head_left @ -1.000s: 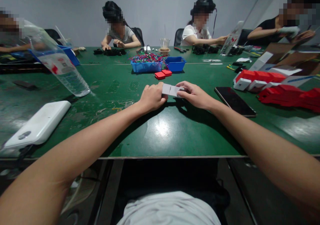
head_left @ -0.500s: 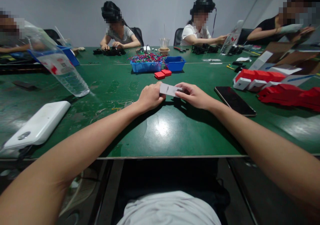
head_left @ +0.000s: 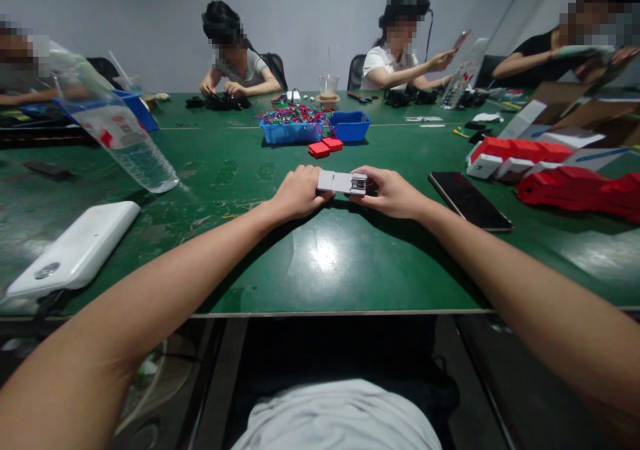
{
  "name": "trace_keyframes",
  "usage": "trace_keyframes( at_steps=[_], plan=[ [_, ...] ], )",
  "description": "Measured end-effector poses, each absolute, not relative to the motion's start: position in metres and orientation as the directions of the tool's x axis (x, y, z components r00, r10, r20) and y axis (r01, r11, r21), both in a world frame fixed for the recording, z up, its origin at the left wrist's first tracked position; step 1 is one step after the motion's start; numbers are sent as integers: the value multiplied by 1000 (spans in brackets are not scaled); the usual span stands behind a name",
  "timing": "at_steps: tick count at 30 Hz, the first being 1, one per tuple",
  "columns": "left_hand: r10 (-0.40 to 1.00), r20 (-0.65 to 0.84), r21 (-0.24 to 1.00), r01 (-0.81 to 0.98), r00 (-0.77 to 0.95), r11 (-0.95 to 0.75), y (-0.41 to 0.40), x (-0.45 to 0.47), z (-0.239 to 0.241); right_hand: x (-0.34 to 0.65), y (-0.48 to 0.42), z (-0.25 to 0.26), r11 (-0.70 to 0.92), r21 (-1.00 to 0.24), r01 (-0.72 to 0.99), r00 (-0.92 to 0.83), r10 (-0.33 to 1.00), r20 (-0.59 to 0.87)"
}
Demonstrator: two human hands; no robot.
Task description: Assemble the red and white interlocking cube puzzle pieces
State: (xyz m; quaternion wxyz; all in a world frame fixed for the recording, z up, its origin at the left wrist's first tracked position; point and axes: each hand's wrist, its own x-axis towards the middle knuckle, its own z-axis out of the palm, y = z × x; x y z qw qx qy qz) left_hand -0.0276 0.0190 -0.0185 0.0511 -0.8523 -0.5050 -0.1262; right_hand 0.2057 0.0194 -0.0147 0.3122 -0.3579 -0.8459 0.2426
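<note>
Between my hands is a small white rectangular plastic housing [head_left: 336, 182], held level just above the green table [head_left: 320, 263]. A recess with dark and metallic parts shows at its right end. My left hand [head_left: 300, 193] is closed around the left end, thumb on the near side. My right hand [head_left: 387, 193] grips the right end, with the thumb along the lower edge and a finger over the top. Beyond my hands lie two red blocks [head_left: 325, 147], in front of a blue bin [head_left: 293, 132] heaped with coloured wires and a second blue bin [head_left: 353, 127].
A dark phone [head_left: 470, 201] lies right of my hand, with red-and-white housings [head_left: 520, 157] and red pieces [head_left: 580, 193] beyond. On the left are a white power bank [head_left: 75, 250] and a tilted plastic bottle [head_left: 125, 140]. Several people sit around the table.
The white housing has been rotated in my hands, and its recessed right end now shows. Across the table, a person in a white shirt has raised a phone-like object.
</note>
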Motion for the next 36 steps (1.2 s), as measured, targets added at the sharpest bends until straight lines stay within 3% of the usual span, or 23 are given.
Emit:
trace_keyframes(
  at_steps=[5, 11, 14, 19, 23, 36],
  plan=[
    [840, 282, 62, 865, 464, -498, 20, -29, -21, 206, 18, -14, 650, -574, 499, -532, 752, 389],
    [758, 414, 306, 707, 505, -638, 23, -30, -25, 208, 19, -14, 629, -528, 571, -510, 776, 372],
    [718, 490, 351, 642, 495, -682, 23, -29, -25, 208, 19, -14, 648, -516, 561, -518, 761, 392],
    [606, 595, 293, 560, 527, -775, 17, -28, -24, 206, 20, -12, 679, -460, 572, -540, 734, 412],
    [515, 572, 178, 516, 638, -838, 11, -26, -22, 203, 18, -14, 668, -503, 549, -552, 741, 382],
    [551, 441, 125, 560, 708, -819, 11, -24, -22, 203, 16, -14, 749, -481, 456, -620, 655, 432]
  ],
)
